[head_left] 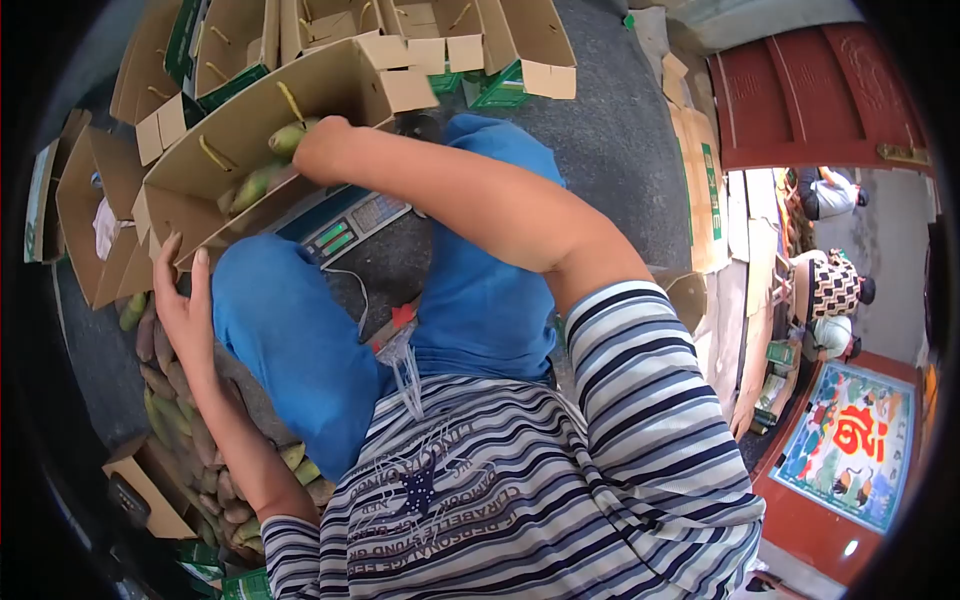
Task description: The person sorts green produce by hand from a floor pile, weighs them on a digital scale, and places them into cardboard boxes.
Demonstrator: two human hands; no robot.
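A long cardboard box (pixel 355 75) with yellow cord handles stands tilted in front of my knees. My right hand (pixel 320 150) reaches into it, closed on a green elongated vegetable (pixel 287 140) that looks like a radish; my fingers are partly hidden. Below this hand, more green vegetables (pixel 256 188) lie in the box. At the box's near left corner, my left hand (pixel 184 308) has thumb and fingers on either side of the cardboard, holding it. Beneath the box, a digital scale (pixel 345 232) with a lit green display shows between my knees.
Several open cardboard boxes (pixel 525 40) stand behind, and another box (pixel 100 215) with light cloth-like stuff inside is at left. A heap of green and brown vegetables (pixel 185 420) lies beside my left arm. People (pixel 835 285) sit at far right, past a red door (pixel 810 95).
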